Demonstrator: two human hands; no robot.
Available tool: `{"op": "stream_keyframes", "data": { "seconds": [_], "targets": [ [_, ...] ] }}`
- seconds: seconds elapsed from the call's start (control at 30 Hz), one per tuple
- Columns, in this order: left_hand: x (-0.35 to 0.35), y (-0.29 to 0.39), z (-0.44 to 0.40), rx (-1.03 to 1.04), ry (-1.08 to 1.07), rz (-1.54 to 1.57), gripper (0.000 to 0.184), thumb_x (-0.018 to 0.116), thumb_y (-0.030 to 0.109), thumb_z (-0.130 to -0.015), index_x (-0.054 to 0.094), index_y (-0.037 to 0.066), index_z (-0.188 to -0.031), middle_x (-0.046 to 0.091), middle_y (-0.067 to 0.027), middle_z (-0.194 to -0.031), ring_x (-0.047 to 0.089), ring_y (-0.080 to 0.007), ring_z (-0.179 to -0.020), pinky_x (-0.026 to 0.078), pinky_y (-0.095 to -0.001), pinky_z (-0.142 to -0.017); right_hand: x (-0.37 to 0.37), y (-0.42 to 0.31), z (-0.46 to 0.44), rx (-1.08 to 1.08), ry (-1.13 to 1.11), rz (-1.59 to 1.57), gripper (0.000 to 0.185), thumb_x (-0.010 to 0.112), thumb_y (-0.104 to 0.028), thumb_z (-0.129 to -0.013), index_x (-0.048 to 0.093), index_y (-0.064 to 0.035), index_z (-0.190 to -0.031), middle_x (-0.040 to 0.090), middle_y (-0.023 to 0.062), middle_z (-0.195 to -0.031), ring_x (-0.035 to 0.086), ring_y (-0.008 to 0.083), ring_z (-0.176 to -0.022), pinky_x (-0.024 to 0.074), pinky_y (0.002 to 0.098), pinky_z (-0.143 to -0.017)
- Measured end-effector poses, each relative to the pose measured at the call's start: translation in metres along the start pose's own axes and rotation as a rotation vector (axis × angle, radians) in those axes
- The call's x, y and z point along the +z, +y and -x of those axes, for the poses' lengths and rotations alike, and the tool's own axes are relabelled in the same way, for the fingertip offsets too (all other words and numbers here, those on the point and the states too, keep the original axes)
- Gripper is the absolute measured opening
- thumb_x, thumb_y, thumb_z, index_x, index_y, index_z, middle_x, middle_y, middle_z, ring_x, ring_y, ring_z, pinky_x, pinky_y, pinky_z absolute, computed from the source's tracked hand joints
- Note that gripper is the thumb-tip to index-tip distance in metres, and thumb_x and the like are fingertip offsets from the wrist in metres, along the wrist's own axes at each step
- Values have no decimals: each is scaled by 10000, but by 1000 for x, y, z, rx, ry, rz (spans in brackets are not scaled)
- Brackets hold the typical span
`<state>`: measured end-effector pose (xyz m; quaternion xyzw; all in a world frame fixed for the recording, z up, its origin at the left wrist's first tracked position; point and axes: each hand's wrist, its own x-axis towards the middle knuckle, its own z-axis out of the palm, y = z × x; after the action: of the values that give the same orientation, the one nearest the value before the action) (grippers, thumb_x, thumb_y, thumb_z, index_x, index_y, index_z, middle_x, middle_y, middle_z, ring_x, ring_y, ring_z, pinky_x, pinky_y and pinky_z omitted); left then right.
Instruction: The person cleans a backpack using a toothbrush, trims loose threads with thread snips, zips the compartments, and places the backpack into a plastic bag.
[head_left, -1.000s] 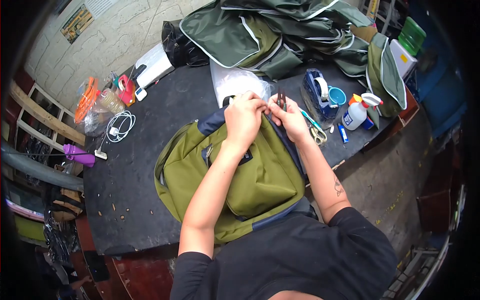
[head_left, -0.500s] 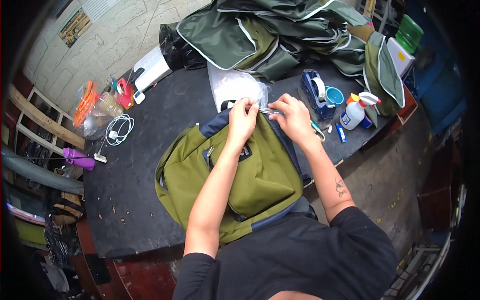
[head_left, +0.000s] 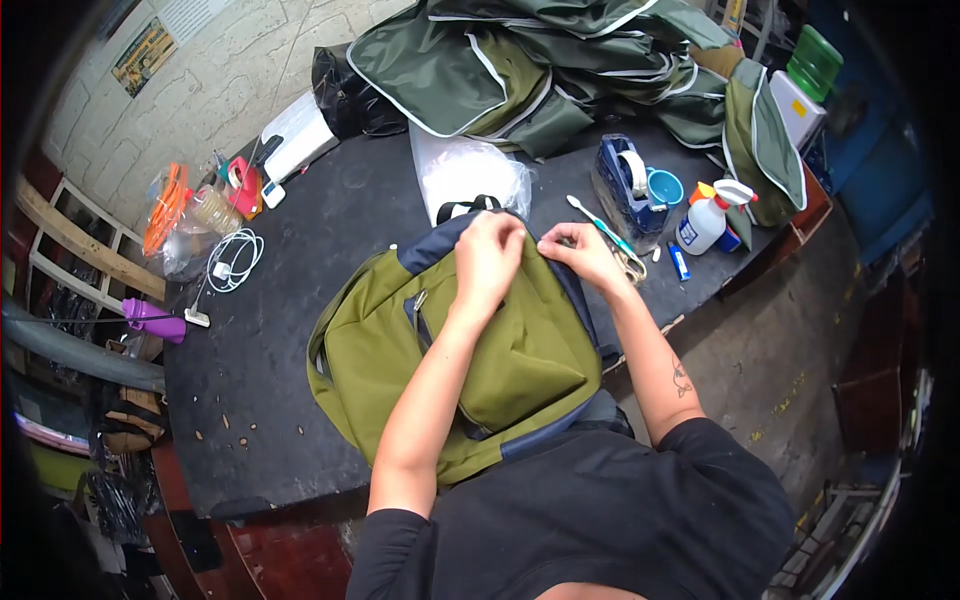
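Observation:
An olive-green backpack (head_left: 525,370) with navy trim lies on the dark table under my forearms. My left hand (head_left: 489,250) is closed at its upper edge, fingertips pinched at the seam; what is between them is hidden. Just to the right, my right hand (head_left: 582,252) pinches thumb and forefinger together by the top right edge, and anything held there is too small to make out. Beyond my right fingers lie a toothbrush (head_left: 602,223) with a blue-green handle and scissors (head_left: 631,265), partly covered by the hand. The backpack's black top loop (head_left: 468,207) shows behind my left hand.
Dark green fabric pieces with white edging (head_left: 440,85) are heaped at the back. A clear plastic bag (head_left: 470,175) lies before them. On the right stand a navy caddy (head_left: 625,185), a blue cup (head_left: 664,188) and a spray bottle (head_left: 705,220). A coiled white cable (head_left: 236,262) lies left.
My right hand has moved slightly down and right, away from my left hand. A slim silvery item between the hands no longer shows there. The toothbrush is now uncovered.

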<state>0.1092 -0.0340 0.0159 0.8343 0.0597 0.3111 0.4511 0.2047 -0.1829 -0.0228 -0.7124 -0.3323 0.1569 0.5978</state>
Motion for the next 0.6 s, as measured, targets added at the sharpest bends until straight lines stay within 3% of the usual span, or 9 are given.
{"op": "stream_keyframes", "data": {
  "seconds": [0.03,0.07,0.13,0.2,0.33,0.43,0.53,0.6],
  "targets": [
    [0,3,4,143,-29,-150,57,632,33,-799,612,-10,-767,620,-53,-776,615,-145,-657,491,-264,-605,1,-1,2,2,2,-1,145,669,-177,-834,645,-37,-800,641,18,-716,568,113,-647,444,284,-615],
    [1,7,7,143,-31,-150,57,632,33,-799,612,-10,-767,620,-53,-776,615,-145,-657,491,-264,-605,3,-3,3,105,20,-128,164,664,-190,-845,638,-40,-786,627,2,-697,547,91,-622,434,264,-594],
    [2,17,12,381,-37,-416,62,641,18,-776,609,-11,-731,622,-76,-808,623,-175,-686,490,-277,-624,7,-11,3,311,58,-382,207,656,-216,-867,624,-44,-756,599,-30,-658,505,47,-570,414,226,-553],
    [5,18,14,497,-42,-544,67,645,11,-764,608,-11,-713,623,-88,-824,627,-189,-700,489,-284,-633,10,-6,3,301,41,-429,212,645,-221,-877,621,-54,-748,596,-31,-662,501,44,-559,406,221,-538],
    [3,6,7,351,75,-313,63,638,27,-808,607,-4,-764,628,-59,-787,608,-129,-713,464,-260,-629,11,-4,2,269,-5,-540,232,620,-242,-900,621,-70,-745,595,-32,-676,499,36,-548,398,211,-517],
    [-4,-4,0,-191,36,645,46,602,30,-855,596,3,-819,624,-26,-757,572,-83,-690,451,-243,-612,9,-14,3,261,-17,-563,243,616,-264,-904,634,-63,-768,605,-29,-688,514,32,-568,410,209,-533],
    [-25,-15,-11,-170,155,519,52,574,41,-880,583,12,-837,617,-7,-752,549,-62,-683,446,-238,-607,14,-37,7,258,113,-440,268,654,-314,-868,654,-47,-869,564,-51,-681,449,17,-584,341,183,-530],
    [-29,-23,-12,-168,222,451,56,561,47,-892,576,17,-847,614,2,-749,538,-52,-679,444,-235,-605,16,-19,-9,171,118,-256,294,661,-320,-851,653,-26,-855,593,-16,-697,495,48,-603,383,215,-558]
  ]
}}
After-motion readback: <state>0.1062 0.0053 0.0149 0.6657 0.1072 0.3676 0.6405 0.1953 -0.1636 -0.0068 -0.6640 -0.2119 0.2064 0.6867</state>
